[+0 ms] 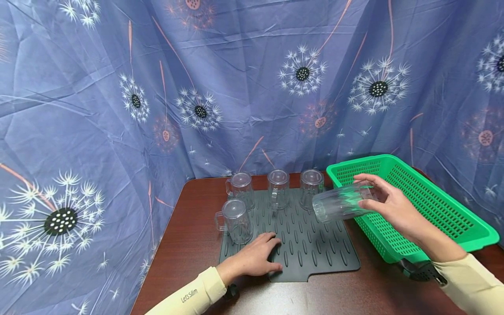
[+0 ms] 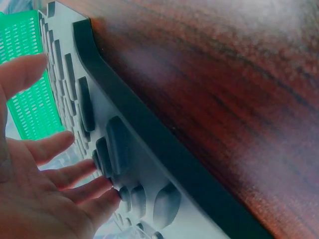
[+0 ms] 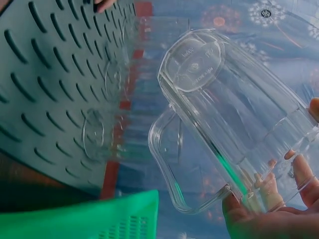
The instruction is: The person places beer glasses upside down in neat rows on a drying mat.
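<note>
A: Left hand (image 1: 256,258)?
B: Lying flat, fingers relaxed, on the grey drying mat (image 1: 315,253).
A: Right hand (image 1: 387,203)?
B: Gripping a clear mug (image 1: 338,203) (tilted sideways) over the mat's right edge, beside the green basket (image 1: 453,218).

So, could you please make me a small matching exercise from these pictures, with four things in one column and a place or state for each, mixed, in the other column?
Things:
1. left hand
2. right hand
3. green basket
4. four clear mugs

Places or states:
a. stand upside down on the far part of the mat
b. rests flat on the near part of the grey ribbed mat
c. sits on the table, to the right of the mat
d. holds a clear mug on its side above the mat's right edge

Pairs: 1-b, 2-d, 3-c, 4-a
</note>
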`<state>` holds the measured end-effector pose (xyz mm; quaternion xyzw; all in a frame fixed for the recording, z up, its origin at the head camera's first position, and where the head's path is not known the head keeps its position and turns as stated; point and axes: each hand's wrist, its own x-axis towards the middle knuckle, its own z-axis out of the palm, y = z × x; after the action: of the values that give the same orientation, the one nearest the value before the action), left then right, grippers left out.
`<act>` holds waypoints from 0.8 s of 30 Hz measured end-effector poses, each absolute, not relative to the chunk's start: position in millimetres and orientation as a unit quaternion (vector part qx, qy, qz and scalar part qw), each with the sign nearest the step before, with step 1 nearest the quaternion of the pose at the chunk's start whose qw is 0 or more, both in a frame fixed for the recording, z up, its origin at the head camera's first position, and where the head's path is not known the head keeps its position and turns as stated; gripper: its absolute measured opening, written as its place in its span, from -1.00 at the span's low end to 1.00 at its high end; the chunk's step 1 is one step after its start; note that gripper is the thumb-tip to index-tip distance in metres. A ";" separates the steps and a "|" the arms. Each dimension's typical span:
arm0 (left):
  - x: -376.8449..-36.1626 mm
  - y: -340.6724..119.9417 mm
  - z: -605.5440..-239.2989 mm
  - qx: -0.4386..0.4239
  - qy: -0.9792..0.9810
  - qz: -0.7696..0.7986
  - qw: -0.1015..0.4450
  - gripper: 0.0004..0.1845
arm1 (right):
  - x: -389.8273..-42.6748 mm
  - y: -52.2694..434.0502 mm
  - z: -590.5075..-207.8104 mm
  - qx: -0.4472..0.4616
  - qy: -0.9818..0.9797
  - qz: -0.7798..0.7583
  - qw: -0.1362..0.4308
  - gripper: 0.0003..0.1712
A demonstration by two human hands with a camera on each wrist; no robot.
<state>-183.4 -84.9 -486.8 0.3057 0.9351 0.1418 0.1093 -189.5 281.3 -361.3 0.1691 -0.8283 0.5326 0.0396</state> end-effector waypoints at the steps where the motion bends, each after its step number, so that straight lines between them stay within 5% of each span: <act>1: -183.3 -84.9 -486.6 0.305 0.935 0.145 0.109 -0.24 | -189.3 279.4 -362.2 0.170 -0.826 0.535 0.039 -0.33; 24: -183.6 -85.7 -482.6 0.285 0.933 0.193 0.101 -0.32 | -183.4 243.7 -387.4 0.145 -0.806 0.573 -0.016 -0.37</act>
<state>-183.6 -85.7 -482.6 0.2851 0.9334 0.1932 0.1007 -183.4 243.7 -387.4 0.1449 -0.8062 0.5734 -0.0156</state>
